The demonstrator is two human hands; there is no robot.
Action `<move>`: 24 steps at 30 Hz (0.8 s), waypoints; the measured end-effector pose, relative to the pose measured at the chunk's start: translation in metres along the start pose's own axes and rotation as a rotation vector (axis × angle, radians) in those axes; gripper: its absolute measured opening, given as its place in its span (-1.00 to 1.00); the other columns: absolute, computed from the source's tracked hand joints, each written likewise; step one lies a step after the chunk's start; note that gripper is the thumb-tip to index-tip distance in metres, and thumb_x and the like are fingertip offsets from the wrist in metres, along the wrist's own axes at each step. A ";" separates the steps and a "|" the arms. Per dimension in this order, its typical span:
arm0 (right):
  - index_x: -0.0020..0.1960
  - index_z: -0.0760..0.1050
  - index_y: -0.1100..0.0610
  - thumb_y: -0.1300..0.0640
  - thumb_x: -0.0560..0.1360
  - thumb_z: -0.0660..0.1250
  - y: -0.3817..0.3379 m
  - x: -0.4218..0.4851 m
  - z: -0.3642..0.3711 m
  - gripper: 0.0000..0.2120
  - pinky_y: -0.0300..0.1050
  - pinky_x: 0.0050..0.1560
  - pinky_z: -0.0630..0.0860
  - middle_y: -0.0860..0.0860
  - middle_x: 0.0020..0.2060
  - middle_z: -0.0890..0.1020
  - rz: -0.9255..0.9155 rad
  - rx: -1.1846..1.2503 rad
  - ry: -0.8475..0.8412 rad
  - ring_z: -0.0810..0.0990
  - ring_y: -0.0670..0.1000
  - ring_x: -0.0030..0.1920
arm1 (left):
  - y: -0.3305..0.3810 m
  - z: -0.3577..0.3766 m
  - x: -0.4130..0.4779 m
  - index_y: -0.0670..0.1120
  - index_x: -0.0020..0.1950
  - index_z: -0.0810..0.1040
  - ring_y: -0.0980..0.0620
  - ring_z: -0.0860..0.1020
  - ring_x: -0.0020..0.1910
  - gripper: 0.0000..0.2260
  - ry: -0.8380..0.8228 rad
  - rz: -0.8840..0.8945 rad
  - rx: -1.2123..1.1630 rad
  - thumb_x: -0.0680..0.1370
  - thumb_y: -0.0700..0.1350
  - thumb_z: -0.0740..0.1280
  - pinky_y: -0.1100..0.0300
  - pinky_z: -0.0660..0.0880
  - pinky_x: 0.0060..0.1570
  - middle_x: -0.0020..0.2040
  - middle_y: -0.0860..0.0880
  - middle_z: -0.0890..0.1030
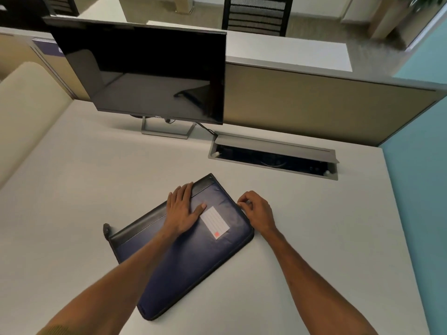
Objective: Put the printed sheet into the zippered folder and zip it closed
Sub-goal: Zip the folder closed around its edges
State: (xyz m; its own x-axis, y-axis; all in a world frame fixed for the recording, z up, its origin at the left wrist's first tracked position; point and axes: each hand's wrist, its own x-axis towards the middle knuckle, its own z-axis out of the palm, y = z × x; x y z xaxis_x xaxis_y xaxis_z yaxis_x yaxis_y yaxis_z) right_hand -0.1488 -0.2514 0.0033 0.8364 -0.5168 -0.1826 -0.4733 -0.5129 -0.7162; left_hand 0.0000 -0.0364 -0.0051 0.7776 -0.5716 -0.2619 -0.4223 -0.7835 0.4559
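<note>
A dark blue zippered folder [193, 259] lies at an angle on the white desk, with a white lined label [215, 221] bearing a red mark on its cover. My left hand [182, 209] rests flat on the folder's top, fingers spread near the black spine strip. At the folder's right edge my right hand [256, 209] is curled, fingertips pinched at the zipper line, apparently on the zipper pull, which is too small to make out. No printed sheet shows anywhere; the folder's inside is hidden.
A black monitor [150, 73] on a grey stand sits at the back of the desk [72, 189]. An open cable tray [273, 158] is recessed behind the folder. A beige partition [314, 110] bounds the far edge, a teal wall the right side.
</note>
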 end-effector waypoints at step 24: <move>0.06 0.66 0.17 0.14 0.64 0.40 -0.053 0.099 0.029 -0.89 0.12 0.18 0.62 0.02 0.05 0.70 -0.075 0.025 -0.027 0.66 0.05 0.07 | -0.012 0.020 0.000 0.01 0.77 0.09 -0.06 0.12 0.73 -0.24 0.042 0.042 -0.059 0.67 0.28 0.28 -0.15 -0.09 0.75 0.72 0.00 0.21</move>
State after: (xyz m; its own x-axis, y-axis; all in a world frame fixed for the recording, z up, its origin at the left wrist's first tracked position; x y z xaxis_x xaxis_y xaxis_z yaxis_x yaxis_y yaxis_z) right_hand -0.0327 -0.2556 0.0031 0.8766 -0.4589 -0.1452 -0.4019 -0.5319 -0.7454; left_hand -0.0048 -0.0322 -0.0277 0.7794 -0.5916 -0.2064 -0.4271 -0.7427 0.5157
